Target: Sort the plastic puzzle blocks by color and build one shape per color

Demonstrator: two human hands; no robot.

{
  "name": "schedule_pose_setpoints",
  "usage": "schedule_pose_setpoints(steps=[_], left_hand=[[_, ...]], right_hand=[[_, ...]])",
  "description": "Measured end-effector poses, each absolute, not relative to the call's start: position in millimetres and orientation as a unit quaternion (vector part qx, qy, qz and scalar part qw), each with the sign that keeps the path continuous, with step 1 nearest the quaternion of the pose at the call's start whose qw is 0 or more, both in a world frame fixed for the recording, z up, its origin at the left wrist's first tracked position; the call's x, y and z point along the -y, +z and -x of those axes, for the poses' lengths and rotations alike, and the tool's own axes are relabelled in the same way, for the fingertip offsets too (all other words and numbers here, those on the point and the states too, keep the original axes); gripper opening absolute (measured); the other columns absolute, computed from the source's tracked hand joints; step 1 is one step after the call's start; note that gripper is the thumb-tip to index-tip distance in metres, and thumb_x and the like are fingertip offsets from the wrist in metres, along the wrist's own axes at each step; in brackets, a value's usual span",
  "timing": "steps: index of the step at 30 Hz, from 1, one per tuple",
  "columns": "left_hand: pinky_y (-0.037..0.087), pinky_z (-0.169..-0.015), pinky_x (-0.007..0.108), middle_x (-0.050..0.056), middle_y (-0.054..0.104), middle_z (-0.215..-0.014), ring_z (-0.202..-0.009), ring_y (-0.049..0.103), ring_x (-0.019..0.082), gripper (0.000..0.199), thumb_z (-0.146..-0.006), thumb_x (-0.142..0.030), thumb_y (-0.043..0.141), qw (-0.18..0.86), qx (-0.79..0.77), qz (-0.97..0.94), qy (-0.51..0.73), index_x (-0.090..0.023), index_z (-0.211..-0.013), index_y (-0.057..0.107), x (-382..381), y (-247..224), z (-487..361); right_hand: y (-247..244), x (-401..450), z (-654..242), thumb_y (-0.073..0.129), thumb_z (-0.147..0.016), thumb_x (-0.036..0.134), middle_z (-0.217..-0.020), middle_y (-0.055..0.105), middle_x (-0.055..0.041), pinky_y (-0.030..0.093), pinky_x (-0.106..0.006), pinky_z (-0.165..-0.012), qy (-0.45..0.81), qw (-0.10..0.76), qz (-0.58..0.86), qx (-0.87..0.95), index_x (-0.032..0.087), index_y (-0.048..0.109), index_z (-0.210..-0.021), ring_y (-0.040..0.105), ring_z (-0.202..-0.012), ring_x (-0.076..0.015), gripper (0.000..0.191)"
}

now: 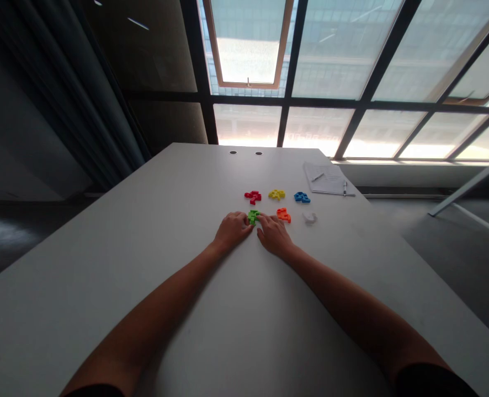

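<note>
Reaching in from both sides, the left hand (232, 230) and the right hand (274, 234) meet at a small green plastic puzzle piece (253, 216). It lies flat on the white table (104, 275), about halfway across and closer to the far edge than the near edge. The fingers (244, 220) of the left hand curl over its left side, and the fingers (264, 220) of the right hand come to its right side. The two hands are close, with only a narrow gap, and the green piece sits in it. I cannot tell if the fingers are squeezing it or just touching it. Just past the hands, a red piece (253, 196), a yellow piece (276, 194) and a blue piece (301, 197) lie in a row. An orange piece (283, 215) is just right of the green one, and a white piece (309, 218) is past that. Papers (325, 179) with a pen (318, 177) on them lie near the far right corner
</note>
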State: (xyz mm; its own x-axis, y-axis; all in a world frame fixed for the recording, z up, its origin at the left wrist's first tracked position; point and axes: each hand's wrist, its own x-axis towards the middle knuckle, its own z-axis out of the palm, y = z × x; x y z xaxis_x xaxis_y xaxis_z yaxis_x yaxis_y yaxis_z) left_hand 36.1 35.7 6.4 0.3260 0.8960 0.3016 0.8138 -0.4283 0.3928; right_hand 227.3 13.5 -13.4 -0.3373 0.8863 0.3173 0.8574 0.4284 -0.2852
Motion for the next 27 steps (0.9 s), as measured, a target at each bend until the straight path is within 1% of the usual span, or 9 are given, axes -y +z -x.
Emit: schedule_pose_setpoints(steps=[3,5,7,9,11,15,19,27], left_hand=[[0.052,-0.096,0.040,0.009,0.073,-0.098,-0.099,0.066,0.027,0.011,-0.092,-0.032,0.068,0.089,-0.531,-0.807,0.242,-0.022,-0.088,0.066,-36,5,-35],[0.052,-0.096,0.040,0.009,0.073,-0.100,-0.101,0.066,0.027,0.013,-0.093,-0.033,0.069,0.089,-0.533,-0.805,0.246,-0.022,-0.099,0.069,-37,2,-34],[0.051,-0.099,0.040,0.009,0.073,-0.111,-0.106,0.066,0.028,0.029,-0.093,-0.033,0.069,0.083,-0.529,-0.808,0.246,-0.022,-0.119,0.068,-38,-1,-34],[0.049,-0.103,0.041,0.010,0.071,-0.123,-0.113,0.064,0.029,0.046,-0.095,-0.035,0.068,0.066,-0.524,-0.817,0.229,-0.024,-0.139,0.063,-39,-3,-34],[0.049,-0.104,0.043,0.011,0.068,-0.129,-0.117,0.062,0.030,0.052,-0.097,-0.038,0.065,0.049,-0.526,-0.824,0.203,-0.027,-0.148,0.060,-40,-5,-35],[0.049,-0.102,0.043,0.011,0.067,-0.131,-0.117,0.061,0.031,0.050,-0.098,-0.041,0.064,0.038,-0.536,-0.824,0.179,-0.029,-0.146,0.063,-39,-4,-37],[0.049,-0.101,0.043,0.011,0.067,-0.129,-0.117,0.061,0.030,0.049,-0.099,-0.041,0.063,0.032,-0.532,-0.826,0.184,-0.027,-0.146,0.063,-37,-3,-37],[0.050,-0.101,0.044,0.012,0.068,-0.128,-0.117,0.062,0.031,0.047,-0.098,-0.039,0.064,0.017,-0.528,-0.826,0.198,-0.025,-0.143,0.063,-37,-9,-36]], right_hand=[[-14,-14,-227,0.055,-0.101,0.024,-0.156,0.059,-0.0148,0.042,-0.052,-0.113,0.034,0.216,0.533,0.818,0.019,0.059,-0.146,0.057,-0.133,-0.0338,0.045],[-14,-14,-227,0.055,-0.101,0.024,-0.156,0.058,-0.0154,0.043,-0.052,-0.112,0.035,0.214,0.532,0.818,0.018,0.058,-0.147,0.056,-0.133,-0.0345,0.046],[-14,-14,-227,0.055,-0.101,0.025,-0.157,0.058,-0.0156,0.044,-0.052,-0.111,0.038,0.214,0.533,0.818,0.018,0.058,-0.147,0.056,-0.133,-0.0347,0.047],[-14,-14,-228,0.055,-0.101,0.024,-0.156,0.058,-0.0153,0.044,-0.052,-0.111,0.039,0.219,0.532,0.817,0.017,0.058,-0.147,0.056,-0.132,-0.0346,0.046],[-14,-13,-228,0.055,-0.101,0.023,-0.156,0.058,-0.0147,0.043,-0.053,-0.112,0.038,0.223,0.530,0.817,0.017,0.059,-0.146,0.056,-0.131,-0.0347,0.046],[-13,-13,-228,0.055,-0.101,0.024,-0.156,0.059,-0.0143,0.041,-0.053,-0.114,0.037,0.222,0.530,0.818,0.017,0.059,-0.146,0.056,-0.131,-0.0349,0.046],[-12,-13,-228,0.055,-0.101,0.024,-0.156,0.059,-0.0151,0.041,-0.051,-0.114,0.038,0.219,0.530,0.819,0.017,0.059,-0.146,0.057,-0.131,-0.0341,0.046],[-10,-10,-228,0.054,-0.102,0.026,-0.156,0.058,-0.0128,0.038,-0.050,-0.118,0.041,0.210,0.538,0.815,0.017,0.059,-0.146,0.054,-0.136,-0.0330,0.045]])
